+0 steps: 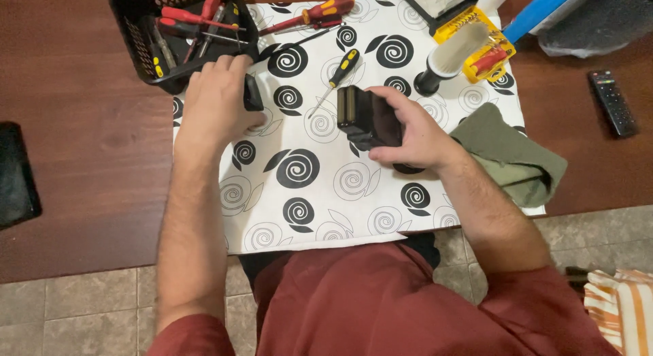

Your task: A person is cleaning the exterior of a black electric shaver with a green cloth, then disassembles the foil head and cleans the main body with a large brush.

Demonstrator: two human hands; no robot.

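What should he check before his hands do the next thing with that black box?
1. Right hand grips the black box: ok, fingers wrap it.
2. Left hand holds a small black part: ok, though most of it is hidden.
3. Screwdriver within reach: ok, it lies on the mat between the hands.
4. Box open or shut: cannot tell.
5. Green cloth out of the way: ok, beside the right wrist.
6. Basket steady: cannot tell.

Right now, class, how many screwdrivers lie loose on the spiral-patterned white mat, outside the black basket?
2: a red-and-yellow-handled screwdriver by the mat's top edge, and a black-and-yellow-handled screwdriver mid-mat between the hands. Others may be hidden.
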